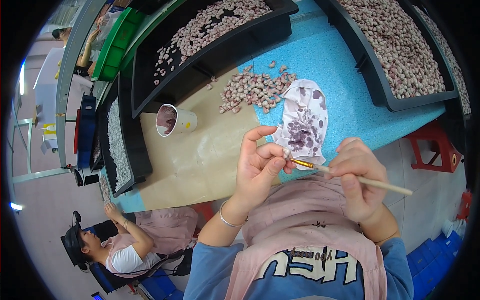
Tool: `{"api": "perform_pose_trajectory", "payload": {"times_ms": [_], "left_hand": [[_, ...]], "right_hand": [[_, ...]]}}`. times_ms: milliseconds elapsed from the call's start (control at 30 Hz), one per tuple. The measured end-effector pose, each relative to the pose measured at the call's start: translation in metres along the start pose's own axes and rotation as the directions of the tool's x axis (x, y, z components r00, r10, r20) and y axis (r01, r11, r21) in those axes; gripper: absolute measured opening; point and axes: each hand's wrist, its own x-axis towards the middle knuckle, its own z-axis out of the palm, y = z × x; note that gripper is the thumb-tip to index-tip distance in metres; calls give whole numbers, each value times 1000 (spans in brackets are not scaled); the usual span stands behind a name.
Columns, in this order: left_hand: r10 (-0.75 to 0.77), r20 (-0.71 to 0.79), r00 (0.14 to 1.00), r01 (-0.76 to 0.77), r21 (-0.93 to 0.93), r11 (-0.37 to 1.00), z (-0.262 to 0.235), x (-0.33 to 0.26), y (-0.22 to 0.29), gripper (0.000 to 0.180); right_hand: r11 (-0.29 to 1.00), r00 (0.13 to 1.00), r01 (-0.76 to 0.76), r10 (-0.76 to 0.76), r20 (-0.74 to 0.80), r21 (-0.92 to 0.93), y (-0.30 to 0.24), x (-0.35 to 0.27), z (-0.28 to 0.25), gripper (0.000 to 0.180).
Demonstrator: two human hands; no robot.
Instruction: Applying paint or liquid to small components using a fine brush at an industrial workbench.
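The bench [350, 100] runs across the frame's centre, speckled blue at right, with a tan sheet [210, 160] at left. Near the centre, the left hand's [259, 167] fingers pinch a small pinkish-white bulb-shaped piece [286, 152]; at centre right, the right hand's [361, 182] fingers grip a paintbrush [372, 183], its tip at the piece. Just above lies a purple-stained white cloth [306, 107]. Black trays [372, 75] fill the upper right and upper left; a red stool [434, 142] stands at right on the pale floor [400, 172], and a co-worker [132, 245] sits lower left.
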Motion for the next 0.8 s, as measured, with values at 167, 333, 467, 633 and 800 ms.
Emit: {"api": "perform_pose_trajectory", "payload": {"times_ms": [167, 333, 467, 633, 800], "left_hand": [[15, 3, 1000, -15, -2, 1000, 1, 2, -1, 55], [-5, -5, 1000, 5, -12, 1000, -1, 2, -3, 54], [-92, 12, 996, 91, 58, 994, -9, 7, 2, 43], [290, -269, 918, -232, 227, 946, -23, 68, 57, 31], [341, -207, 917, -272, 298, 915, -39, 78, 76, 25]], "right_hand": [[998, 999, 0, -2, -34, -64, 5, -1, -3, 10], [993, 999, 42, -39, 32, -111, 1, 1, 0, 12], [999, 989, -41, 45, -141, 29, 8, -3, -3, 15], [983, 969, -110, 140, -205, 148, 8, -8, -6, 16], [979, 964, -143, 171, -203, 145, 11, -10, -1, 17]]}}
